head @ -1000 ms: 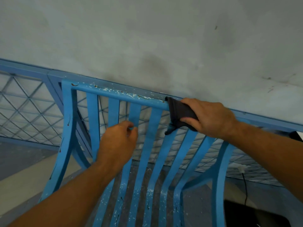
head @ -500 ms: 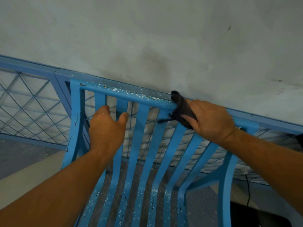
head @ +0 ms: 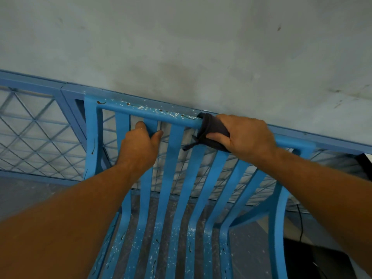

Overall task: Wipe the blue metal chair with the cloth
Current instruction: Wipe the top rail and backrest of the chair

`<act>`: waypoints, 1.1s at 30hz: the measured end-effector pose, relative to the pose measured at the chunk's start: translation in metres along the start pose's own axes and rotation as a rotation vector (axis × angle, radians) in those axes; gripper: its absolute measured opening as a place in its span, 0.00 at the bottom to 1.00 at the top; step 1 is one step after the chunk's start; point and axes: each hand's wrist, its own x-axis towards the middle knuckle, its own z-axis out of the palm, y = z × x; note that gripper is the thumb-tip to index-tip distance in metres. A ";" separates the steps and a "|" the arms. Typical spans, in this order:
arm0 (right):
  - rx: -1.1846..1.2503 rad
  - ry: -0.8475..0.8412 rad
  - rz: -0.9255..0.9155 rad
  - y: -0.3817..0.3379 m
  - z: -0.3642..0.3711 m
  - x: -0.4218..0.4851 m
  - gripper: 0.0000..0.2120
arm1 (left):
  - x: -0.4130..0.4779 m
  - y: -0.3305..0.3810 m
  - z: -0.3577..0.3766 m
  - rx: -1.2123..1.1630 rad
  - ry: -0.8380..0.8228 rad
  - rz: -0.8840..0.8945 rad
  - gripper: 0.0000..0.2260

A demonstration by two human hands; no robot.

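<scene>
The blue metal chair point(head: 173, 178) fills the lower middle of the head view, its slatted back topped by a rail flecked with white paint. My right hand point(head: 245, 135) grips a dark cloth point(head: 209, 129) wrapped over the right part of that top rail. My left hand point(head: 141, 146) holds one of the left back slats just under the rail, fingers and thumb curled round it.
Behind the chair runs a blue metal fence point(head: 40, 125) with diamond wire mesh against a grey stained wall point(head: 201, 47). A dark object point(head: 314, 258) and a thin cable lie on the floor at the lower right.
My left hand moved from a middle slat to a slat further left and higher, then gripped it. The cloth in my right hand stays on the top rail.
</scene>
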 end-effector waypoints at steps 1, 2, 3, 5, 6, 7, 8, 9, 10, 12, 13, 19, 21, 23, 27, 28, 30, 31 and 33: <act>0.038 0.066 -0.042 0.001 0.003 -0.004 0.30 | 0.001 0.000 -0.001 0.006 -0.011 0.004 0.15; 0.074 0.100 -0.087 0.004 0.004 -0.007 0.29 | 0.001 0.001 -0.001 0.015 -0.021 0.012 0.15; 0.107 0.097 -0.127 0.008 0.005 -0.010 0.28 | 0.001 0.002 -0.002 0.024 -0.029 0.021 0.15; 0.130 0.011 -0.146 0.011 -0.001 -0.010 0.28 | 0.001 0.002 -0.002 0.033 -0.031 0.034 0.14; 0.137 -0.042 -0.121 0.010 -0.005 -0.007 0.28 | 0.001 0.001 -0.002 0.035 -0.029 0.034 0.14; 0.140 -0.103 -0.089 0.009 -0.009 -0.003 0.26 | 0.001 0.001 -0.002 0.035 -0.027 0.031 0.14; 0.132 -0.184 -0.059 0.009 -0.011 0.004 0.24 | 0.002 0.000 -0.002 0.033 -0.026 0.031 0.14; 0.131 -0.282 -0.028 0.009 -0.013 0.012 0.22 | 0.002 0.000 -0.001 0.030 -0.027 0.032 0.14; 0.148 -0.379 0.007 0.009 -0.015 0.019 0.21 | 0.002 0.000 -0.001 0.028 -0.030 0.035 0.14; 0.252 -0.488 0.058 0.008 -0.018 0.031 0.23 | 0.003 -0.001 -0.001 0.027 -0.034 0.052 0.14; 0.293 -0.504 0.073 0.007 -0.019 0.035 0.27 | 0.003 -0.002 -0.001 0.028 -0.032 0.062 0.14; -0.010 -0.209 0.044 -0.013 -0.011 0.025 0.36 | 0.003 -0.003 0.001 0.029 -0.017 0.066 0.14; -0.037 0.017 -0.023 -0.013 0.001 0.012 0.34 | 0.002 -0.003 0.001 0.023 -0.030 0.058 0.14; 0.051 0.155 -0.156 -0.005 0.005 0.005 0.29 | 0.003 -0.003 0.001 0.020 -0.041 0.054 0.14; 0.071 -0.277 -0.276 0.015 -0.012 0.008 0.42 | 0.004 -0.003 0.002 0.047 -0.027 0.045 0.15; 0.076 -0.345 -0.272 0.016 -0.016 0.009 0.43 | 0.003 -0.002 0.002 0.054 -0.025 0.041 0.15; 0.096 -0.356 -0.283 0.014 -0.016 0.015 0.39 | 0.002 -0.002 0.001 0.068 -0.020 0.039 0.15; 0.100 -0.344 -0.281 0.011 -0.015 0.021 0.37 | 0.002 -0.001 0.001 0.073 -0.016 0.037 0.15; 0.097 -0.350 -0.269 0.006 -0.013 0.031 0.32 | 0.002 0.000 0.000 0.078 -0.015 0.028 0.14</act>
